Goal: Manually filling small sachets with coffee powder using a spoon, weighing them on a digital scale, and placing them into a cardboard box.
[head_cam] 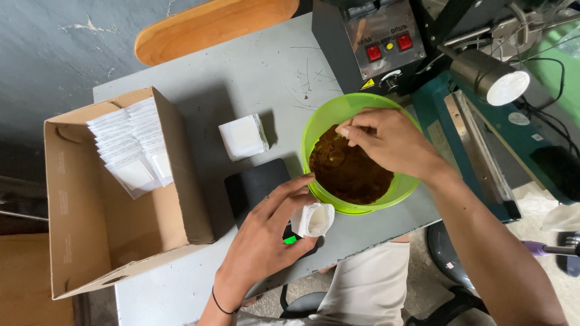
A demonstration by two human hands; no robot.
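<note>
A: Left hand (266, 232), lower centre of frame?
B: Fingers clamped around a small white pouch (316, 220), mouth open, held over the black scale (257, 186) just beside the green bowl (329, 118).
A: Right hand (389, 142)?
B: Fingers pinched together on a spoon (337, 157) in the brown powder (350, 172) inside the bowl, centre right.
A: Surroundings?
B: Cardboard box (78, 241) of white pouches at left; one stack of pouches (243, 136) on the grey surface (254, 72).

Small packing workshop: heat-sealing machine (386, 45) (red buttons), carton of sachets (136, 148).
</note>
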